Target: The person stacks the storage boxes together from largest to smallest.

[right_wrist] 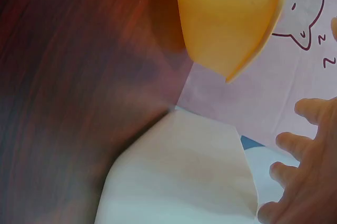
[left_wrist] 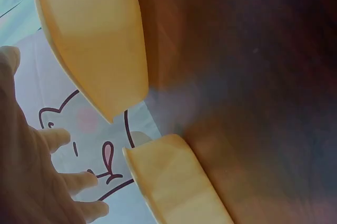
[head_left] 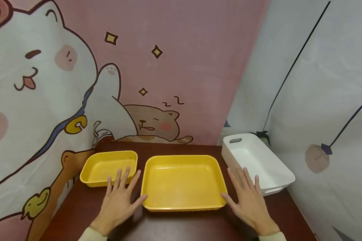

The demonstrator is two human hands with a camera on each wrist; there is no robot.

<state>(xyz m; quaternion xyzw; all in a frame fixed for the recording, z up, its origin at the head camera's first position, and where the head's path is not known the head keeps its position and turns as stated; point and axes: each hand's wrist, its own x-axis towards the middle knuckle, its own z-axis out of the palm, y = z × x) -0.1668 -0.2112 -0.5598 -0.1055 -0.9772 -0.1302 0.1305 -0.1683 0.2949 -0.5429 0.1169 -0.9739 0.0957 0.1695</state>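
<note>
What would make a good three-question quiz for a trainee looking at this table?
1. True or false: the large yellow tray sits between the small yellow tray and the white bin.
2. Which container shows an oval handle hole? A) small yellow tray B) white bin C) large yellow tray
3. Are the fingers of the right grip spread or curled closed?

Key: 1. True. 2. B. 3. Spread.
</note>
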